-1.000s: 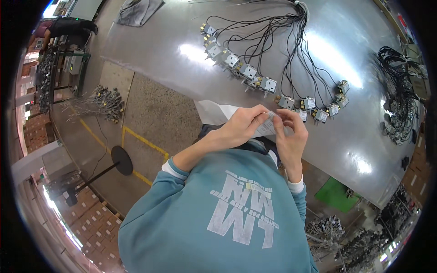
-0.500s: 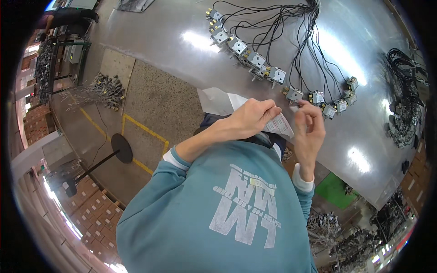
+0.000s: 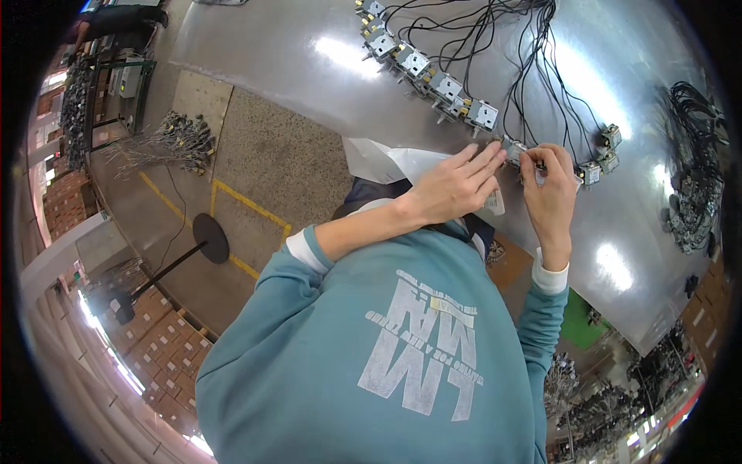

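The grey box (image 3: pixel 513 151) is drawing work off the label sheet (image 3: pixel 495 204): left hand (image 3: pixel 457 182) flattening, right hand (image 3: pixel 552 175) nearly pinching, holds unclear.

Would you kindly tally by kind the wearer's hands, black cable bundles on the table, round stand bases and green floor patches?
Hands: 2, left hand, right hand
Cable bundles: 2, middle bundle, right-edge bundle
Round stand base: 1
Green floor patch: 1
Total: 6
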{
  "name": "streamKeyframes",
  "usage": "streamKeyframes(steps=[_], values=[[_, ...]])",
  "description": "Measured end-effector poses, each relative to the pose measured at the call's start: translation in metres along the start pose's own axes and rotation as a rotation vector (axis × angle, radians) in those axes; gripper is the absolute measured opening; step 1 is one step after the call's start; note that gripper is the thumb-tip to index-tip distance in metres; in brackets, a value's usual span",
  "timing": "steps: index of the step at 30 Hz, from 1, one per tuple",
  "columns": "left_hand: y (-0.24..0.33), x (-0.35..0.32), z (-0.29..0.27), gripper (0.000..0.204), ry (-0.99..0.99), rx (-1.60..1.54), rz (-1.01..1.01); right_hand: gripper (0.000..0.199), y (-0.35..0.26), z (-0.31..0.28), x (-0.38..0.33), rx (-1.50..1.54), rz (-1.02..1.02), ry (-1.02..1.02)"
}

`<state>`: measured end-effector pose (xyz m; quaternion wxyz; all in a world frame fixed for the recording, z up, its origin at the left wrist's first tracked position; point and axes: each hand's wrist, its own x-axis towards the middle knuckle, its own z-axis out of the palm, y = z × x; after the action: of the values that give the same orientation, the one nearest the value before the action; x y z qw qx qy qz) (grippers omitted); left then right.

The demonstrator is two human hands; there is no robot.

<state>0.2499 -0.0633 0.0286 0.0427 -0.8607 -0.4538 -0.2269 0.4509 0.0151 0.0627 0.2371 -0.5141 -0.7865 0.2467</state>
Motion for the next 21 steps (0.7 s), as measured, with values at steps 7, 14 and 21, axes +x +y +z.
streamKeyframes(steps=[7, 14, 21], values=[[0.001, -0.004, 0.006, 0.023, -0.050, 0.052, 0.055, 0.015, -0.002, 0.006, -0.006, -0.042, -0.002, 0.052], [0.005, 0.000, 0.010, 0.029, -0.063, 0.125, 0.063, 0.012, -0.005, 0.008, -0.004, -0.119, -0.071, 0.070], [0.013, 0.009, 0.008, 0.037, -0.184, 0.342, 0.107, 0.015, -0.009, 0.009, -0.003, -0.217, -0.097, 0.117]])
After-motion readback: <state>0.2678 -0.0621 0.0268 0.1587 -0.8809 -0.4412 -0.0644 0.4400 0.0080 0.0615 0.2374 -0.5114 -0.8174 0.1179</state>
